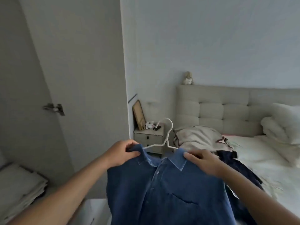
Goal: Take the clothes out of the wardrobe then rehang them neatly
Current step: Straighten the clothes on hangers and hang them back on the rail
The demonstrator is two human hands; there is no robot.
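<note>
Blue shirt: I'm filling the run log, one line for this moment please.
blue shirt on white hanger | left hand grips shoulder | right hand grips shoulder | unhung

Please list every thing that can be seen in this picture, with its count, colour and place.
blue denim collared shirt: one, blue, front centre, on the hanger.
white wire hanger: one, white, inside the shirt's shoulders, hook up.
pile of clothes: one, beige and dark, on the bed.
bed with padded headboard: one, beige, right.
small bedside cabinet: one, pale, beside the bed.
soft toy: one, beige, on the headboard.
wardrobe door: one, grey, left.
left hand: one, grip on the shirt's shoulder.
right hand: one, grip on the other shoulder.
</note>
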